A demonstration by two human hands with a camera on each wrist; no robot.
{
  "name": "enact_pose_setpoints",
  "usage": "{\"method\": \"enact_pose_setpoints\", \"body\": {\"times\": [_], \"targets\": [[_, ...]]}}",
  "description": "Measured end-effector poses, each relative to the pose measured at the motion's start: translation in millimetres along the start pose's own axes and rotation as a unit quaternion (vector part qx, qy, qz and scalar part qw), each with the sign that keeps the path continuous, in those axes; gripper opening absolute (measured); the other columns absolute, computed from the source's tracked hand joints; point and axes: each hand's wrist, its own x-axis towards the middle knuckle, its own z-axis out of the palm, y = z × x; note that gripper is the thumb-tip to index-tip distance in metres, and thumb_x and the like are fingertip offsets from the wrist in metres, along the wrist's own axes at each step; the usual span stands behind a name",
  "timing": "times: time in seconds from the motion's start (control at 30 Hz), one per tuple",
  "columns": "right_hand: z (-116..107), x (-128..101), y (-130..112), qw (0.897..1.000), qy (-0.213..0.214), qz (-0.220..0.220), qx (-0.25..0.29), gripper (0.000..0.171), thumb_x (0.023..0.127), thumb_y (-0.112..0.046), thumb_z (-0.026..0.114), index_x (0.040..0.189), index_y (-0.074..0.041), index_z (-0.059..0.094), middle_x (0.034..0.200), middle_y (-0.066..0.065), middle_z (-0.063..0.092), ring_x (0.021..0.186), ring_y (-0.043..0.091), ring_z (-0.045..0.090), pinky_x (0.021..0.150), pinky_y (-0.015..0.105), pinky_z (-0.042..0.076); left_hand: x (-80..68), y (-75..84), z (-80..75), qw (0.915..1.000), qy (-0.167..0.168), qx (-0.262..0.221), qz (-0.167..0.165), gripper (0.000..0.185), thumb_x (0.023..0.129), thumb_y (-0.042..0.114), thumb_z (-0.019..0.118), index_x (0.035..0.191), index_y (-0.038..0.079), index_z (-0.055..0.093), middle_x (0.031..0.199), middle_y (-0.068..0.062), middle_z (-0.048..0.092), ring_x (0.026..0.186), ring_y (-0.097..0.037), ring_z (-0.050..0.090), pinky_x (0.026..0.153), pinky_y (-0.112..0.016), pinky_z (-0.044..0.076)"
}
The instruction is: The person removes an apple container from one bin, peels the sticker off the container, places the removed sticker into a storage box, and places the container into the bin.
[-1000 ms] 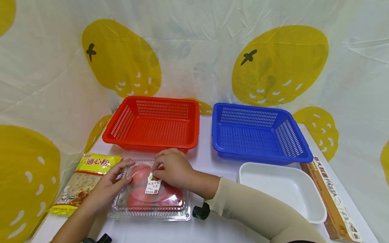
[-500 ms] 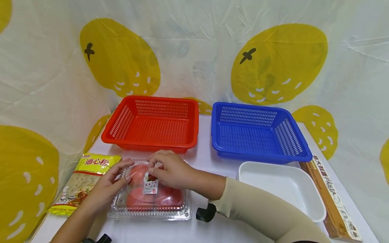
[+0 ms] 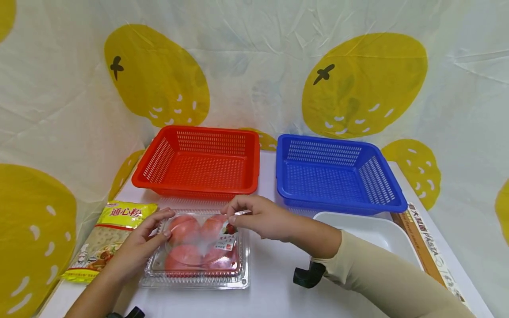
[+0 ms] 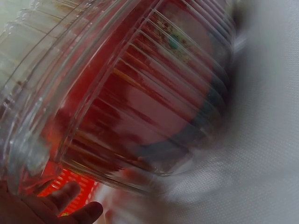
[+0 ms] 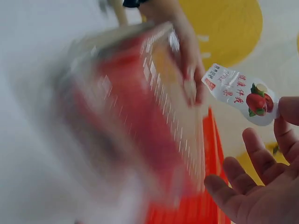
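The left hand (image 3: 137,245) lies with straight fingers against the left side of the clear box (image 3: 196,251) of tomatoes (image 3: 184,229), on the table before the red basket (image 3: 196,161); the right hand (image 3: 264,218) pinches the label (image 3: 226,240) between thumb and finger, lifted off the lid; the red basket, blue basket (image 3: 338,172) and white tray (image 3: 366,229) hold nothing.

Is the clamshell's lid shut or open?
Shut: the clamshell lid lies flat over the tomatoes, left hand resting on it.
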Motion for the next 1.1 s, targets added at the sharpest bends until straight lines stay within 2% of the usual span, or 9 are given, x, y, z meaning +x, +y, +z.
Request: {"method": "enact_pose_setpoints", "body": {"times": [0.13,0.23,0.33,0.43,0.6,0.67,0.83,0.9,1.1], "targets": [[-29,-22,13,1.0,0.016,0.023,-0.001,0.011,0.11,-0.017,0.06,0.108,-0.008,0.067,0.139,0.008,0.066,0.123,0.03,0.064,0.105,0.046,0.055,-0.1,0.2,0.1,0.9999,-0.002,0.01,-0.007,0.047,0.108,0.018,0.065,0.153,0.012,0.051,0.168,-0.014,0.036,0.158,-0.042,0.019,0.106,-0.014,0.037],[-52,-42,21,0.998,0.039,0.044,-0.003,0.011,0.11,-0.015,0.059,0.107,-0.007,0.065,0.142,0.009,0.066,0.13,0.031,0.061,0.112,0.054,0.05,1.2,0.7,0.2,0.9998,-0.006,0.014,-0.013,0.049,0.108,0.02,0.065,0.154,0.012,0.05,0.169,-0.014,0.034,0.159,-0.043,0.018,0.122,-0.042,0.035],[-74,-63,30,0.997,0.055,0.058,0.0,0.012,0.11,-0.015,0.06,0.106,-0.005,0.064,0.144,0.013,0.065,0.134,0.035,0.058,0.117,0.059,0.043,2.1,1.9,-0.1,0.9997,-0.008,0.018,-0.014,0.049,0.108,0.02,0.065,0.155,0.013,0.05,0.17,-0.014,0.033,0.159,-0.044,0.017,0.121,-0.069,0.027],[-97,-81,41,0.997,0.049,0.063,-0.011,0.014,0.11,-0.016,0.059,0.107,-0.003,0.063,0.142,0.014,0.066,0.135,0.037,0.057,0.117,0.058,0.042,1.7,3.1,-1.4,0.9997,-0.008,0.019,-0.014,0.049,0.109,0.02,0.064,0.155,0.013,0.05,0.17,-0.014,0.033,0.159,-0.044,0.016,0.12,-0.07,0.027],[-130,-103,62,0.997,-0.001,0.079,-0.026,0.017,0.111,-0.018,0.058,0.111,-0.002,0.063,0.135,0.014,0.069,0.129,0.035,0.06,0.11,0.036,0.049,0.2,4.4,-2.9,0.9999,-0.005,0.003,-0.012,0.049,0.108,0.017,0.065,0.154,0.012,0.05,0.17,-0.015,0.032,0.16,-0.044,0.014,0.12,-0.075,0.023],[-140,-110,71,0.996,-0.026,0.084,-0.026,0.018,0.112,-0.018,0.057,0.113,-0.001,0.064,0.135,0.016,0.068,0.125,0.033,0.062,0.106,0.03,0.051,-0.3,4.2,-2.7,0.9999,-0.004,0.007,-0.014,0.048,0.108,0.017,0.065,0.154,0.012,0.05,0.169,-0.013,0.033,0.16,-0.043,0.015,0.123,-0.064,0.028],[-155,-130,94,0.993,-0.071,0.099,-0.004,0.02,0.112,-0.015,0.055,0.119,0.002,0.062,0.138,0.023,0.065,0.121,0.029,0.064,0.103,0.026,0.051,0.0,1.6,-0.2,0.9999,-0.007,0.007,-0.008,0.048,0.108,0.016,0.065,0.153,0.012,0.051,0.169,-0.015,0.032,0.16,-0.044,0.013,0.123,-0.067,0.025],[-158,-136,103,0.992,-0.079,0.103,0.009,0.021,0.112,-0.015,0.054,0.121,0.003,0.062,0.138,0.025,0.063,0.12,0.029,0.064,0.103,0.026,0.051,0.3,0.1,0.8,0.9999,-0.008,0.003,-0.006,0.047,0.108,0.016,0.065,0.153,0.012,0.052,0.169,-0.016,0.032,0.16,-0.045,0.012,0.119,-0.079,0.018],[-164,-141,129,0.991,-0.088,0.094,0.027,0.023,0.112,-0.012,0.052,0.124,0.004,0.063,0.138,0.029,0.063,0.12,0.026,0.064,0.103,0.025,0.05,-0.1,-1.8,0.2,0.9999,-0.009,0.003,-0.009,0.047,0.108,0.017,0.064,0.153,0.012,0.051,0.171,-0.017,0.029,0.16,-0.046,0.01,0.118,-0.081,0.016]]}}
